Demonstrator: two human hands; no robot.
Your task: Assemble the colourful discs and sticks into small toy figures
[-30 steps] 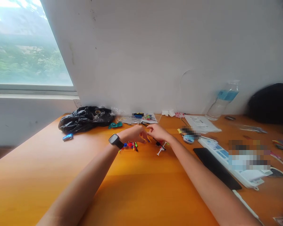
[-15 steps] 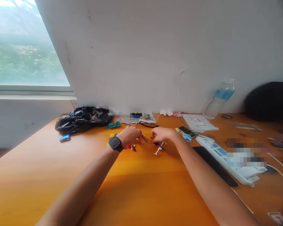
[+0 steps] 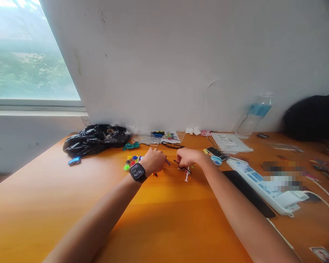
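Observation:
My left hand (image 3: 154, 160), with a black smartwatch (image 3: 137, 172) on the wrist, is over a group of small coloured plastic pieces (image 3: 128, 162). Its fingers are curled in, and what they hold, if anything, is hidden. To its right, my right hand (image 3: 186, 157) points down with fingers pinched together at a thin black piece (image 3: 184, 168). Just below the pinch lies a white bone-shaped piece (image 3: 186, 176), with small green and red bits close by. Between both hands a thin blue stick (image 3: 168, 161) and a yellowish stick rest on the wooden table (image 3: 164, 226).
A black plastic bag (image 3: 95, 140) and a blue packet (image 3: 74, 161) are at the left. Clear bags with coloured parts (image 3: 171, 136) lie by the wall. To the right are a phone (image 3: 216, 152), a power strip (image 3: 256, 182), a dark flat slab (image 3: 249, 195) and a water bottle (image 3: 253, 115).
My left hand has shifted slightly right, uncovering more coloured pieces at its left. The white piece by my right hand has moved a little right, and the black piece has changed its angle.

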